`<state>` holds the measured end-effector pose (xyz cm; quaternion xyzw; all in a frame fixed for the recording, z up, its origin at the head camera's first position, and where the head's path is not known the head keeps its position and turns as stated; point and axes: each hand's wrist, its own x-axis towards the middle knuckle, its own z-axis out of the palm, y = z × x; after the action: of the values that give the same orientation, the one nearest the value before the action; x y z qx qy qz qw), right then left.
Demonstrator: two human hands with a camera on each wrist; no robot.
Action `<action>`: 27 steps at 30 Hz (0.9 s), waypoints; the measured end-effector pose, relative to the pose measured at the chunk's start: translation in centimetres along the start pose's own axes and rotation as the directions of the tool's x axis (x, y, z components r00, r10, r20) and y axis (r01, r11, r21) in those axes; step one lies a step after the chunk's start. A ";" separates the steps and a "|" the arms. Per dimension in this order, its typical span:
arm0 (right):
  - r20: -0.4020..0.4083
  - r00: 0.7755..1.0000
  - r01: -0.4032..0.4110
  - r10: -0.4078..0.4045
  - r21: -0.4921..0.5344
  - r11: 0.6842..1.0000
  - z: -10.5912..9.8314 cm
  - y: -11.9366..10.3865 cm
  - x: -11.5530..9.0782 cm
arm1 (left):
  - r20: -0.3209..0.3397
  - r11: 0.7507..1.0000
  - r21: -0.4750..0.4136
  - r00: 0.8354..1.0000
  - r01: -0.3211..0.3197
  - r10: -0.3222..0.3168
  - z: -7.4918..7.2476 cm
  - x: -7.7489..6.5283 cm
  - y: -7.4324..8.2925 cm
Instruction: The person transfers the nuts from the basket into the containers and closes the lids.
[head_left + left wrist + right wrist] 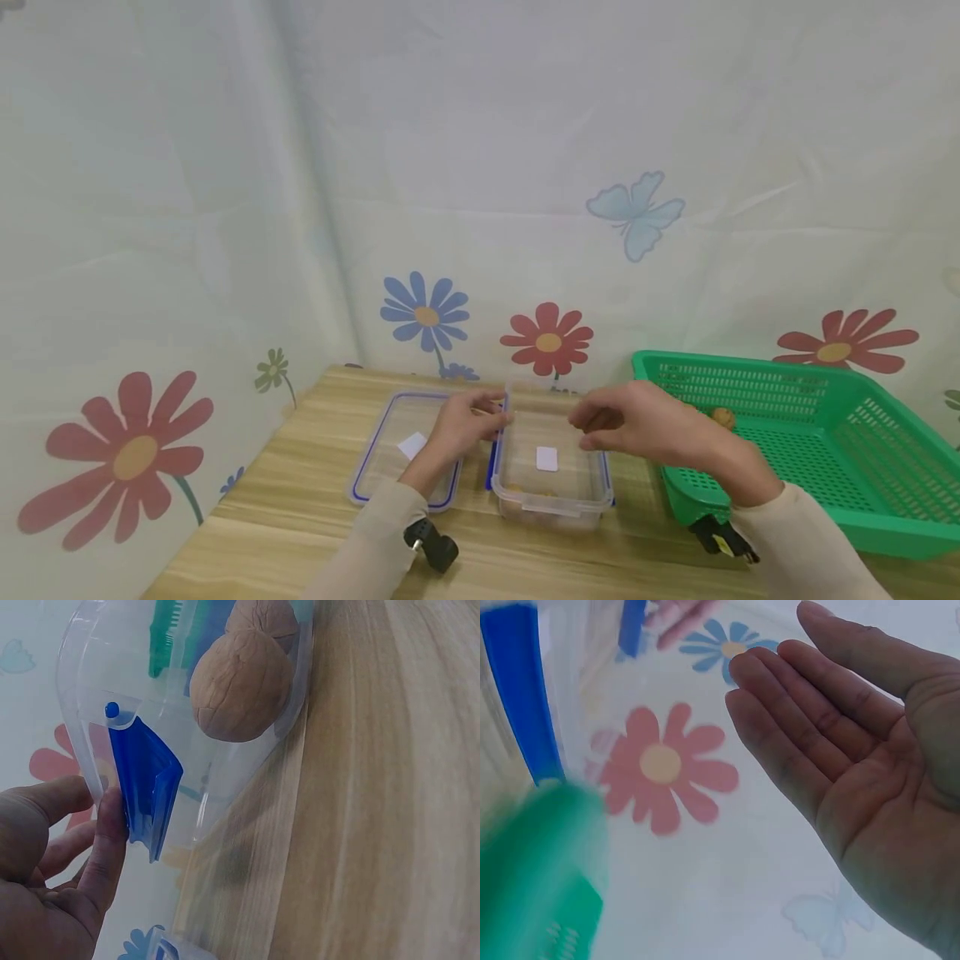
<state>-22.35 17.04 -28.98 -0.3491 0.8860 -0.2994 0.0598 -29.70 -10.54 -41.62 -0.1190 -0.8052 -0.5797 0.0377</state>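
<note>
A clear plastic box [553, 505] with blue side latches stands lidless on the table. My left hand [461, 427] is at its left side, and the left wrist view shows the thumb and a finger pinching the rim beside a hanging blue latch [146, 784]. Two walnuts [241, 686] lie at the bottom of the box, seen through its wall. Above the box's right rim is my right hand [648, 423], holding nothing; its palm and loosely extended fingers show in the right wrist view. A white label [547, 458] is visible within the box's outline.
Left of the box lies its clear lid [365, 462] with a blue seal and a white label [412, 446]. A green perforated basket [892, 537] stands at the right, with a walnut [722, 417] near its left side. A flower-printed curtain [480, 183] hangs behind the table.
</note>
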 end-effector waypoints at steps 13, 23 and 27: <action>-0.092 0.993 -0.072 0.069 -0.040 0.997 -6.0 2.3 -2.3 | -0.001 1.000 -0.028 1.000 0.002 -0.002 0.0 -0.2 -0.1; -0.169 0.981 -0.119 0.097 -0.130 0.984 -8.8 6.3 -3.1 | -0.005 1.000 -0.009 1.000 0.010 -0.010 0.0 -0.1 -0.1; -0.177 0.979 -0.130 0.104 -0.141 0.982 -9.3 7.9 -3.2 | -0.003 1.000 -0.017 1.000 0.004 -0.004 0.0 -0.1 0.0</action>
<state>-27.43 28.20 -26.28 -0.2732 0.9270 -0.2557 -0.0246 -29.61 -10.53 -41.65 -0.1167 -0.8005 -0.5867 0.0366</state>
